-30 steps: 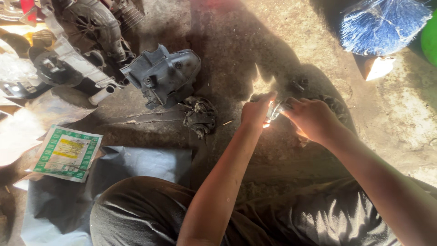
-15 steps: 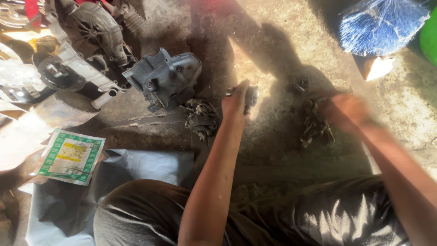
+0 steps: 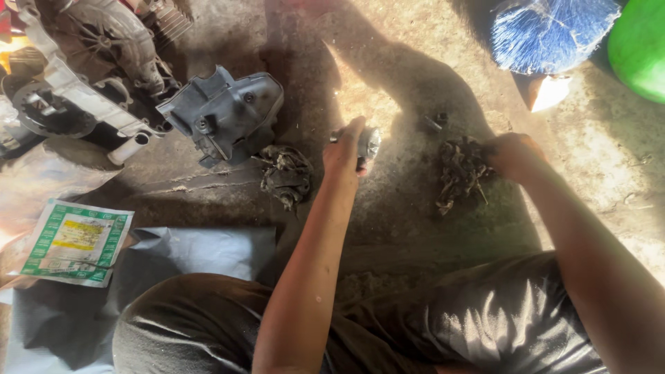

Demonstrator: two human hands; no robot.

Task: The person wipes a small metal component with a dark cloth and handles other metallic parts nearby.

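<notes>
My left hand (image 3: 346, 147) is closed around a small round metal part (image 3: 368, 143) just above the concrete floor, right of a dirty rag (image 3: 285, 174). Further right, my right hand (image 3: 511, 155) rests on a second greasy rag bundle (image 3: 460, 170) lying on the floor, fingers curled into it. A couple of small dark metal bits (image 3: 436, 122) lie just beyond that rag. My knees in grey trousers fill the bottom of the view.
A dark plastic engine cover (image 3: 223, 111) and a grey engine casing (image 3: 76, 83) lie at the upper left. A green-bordered printed packet (image 3: 73, 241) sits on a grey sheet (image 3: 201, 251) at lower left. A blue bristle brush (image 3: 551, 30) and a green container (image 3: 641, 46) are upper right.
My hands were together working on the small part. They separated: the left moved left with the metal part, the right swung out and came down on the rag at right.
</notes>
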